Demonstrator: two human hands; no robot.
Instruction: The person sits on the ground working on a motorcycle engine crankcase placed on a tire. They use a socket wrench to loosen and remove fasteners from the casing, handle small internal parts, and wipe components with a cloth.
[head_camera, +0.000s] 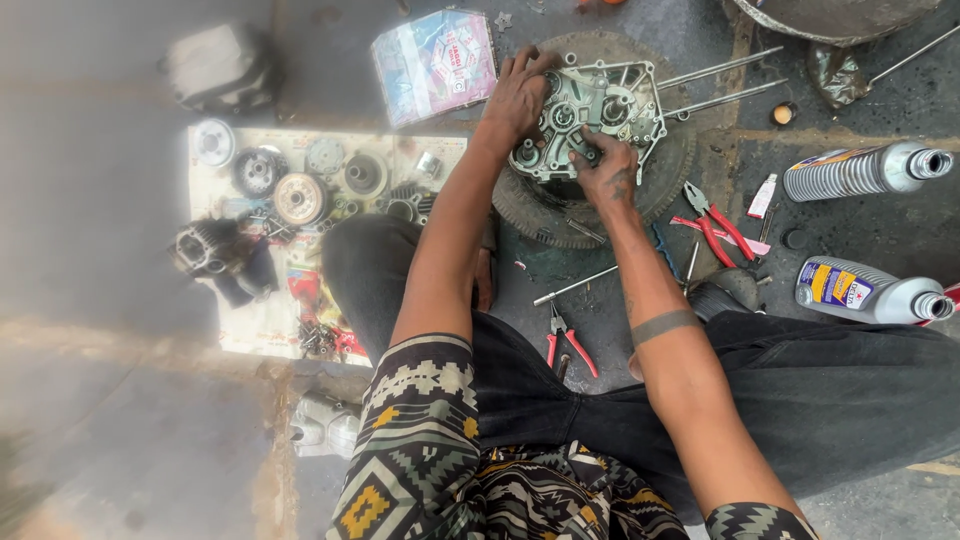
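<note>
We have a grey cast-metal engine crankcase half (590, 115) lying on top of a worn black rubber tyre (672, 175) on the dark, oil-stained floor (880, 240), straight ahead of our knees. Two long steel studs (722, 88) stick out from its right side. Our left hand (518, 95) lies over the left edge of the casing, fingers curled down around its rim in a hold. Our right hand (605, 170) rests on the near edge of the casing, fingers bent and pinched at a small part there; we cannot tell what sits between them.

Just right of the tyre lies a pair of red-handled pliers (712, 222), and a second pair of red-handled pliers (565, 335) lies near our lap, below a thin steel rod (575, 286). Farther right, two grey plastic oil bottles lie on their sides: the upper ribbed one (865, 170) and the lower one with a blue and yellow label (870, 292), well apart from the casing.

To the left, a white sheet (270, 320) on the floor carries round clutch and gear parts (300, 198) and a dark finned cylinder (200, 250). A pink and blue plastic packet (435, 65) lies just beyond the sheet, beside the tyre.
</note>
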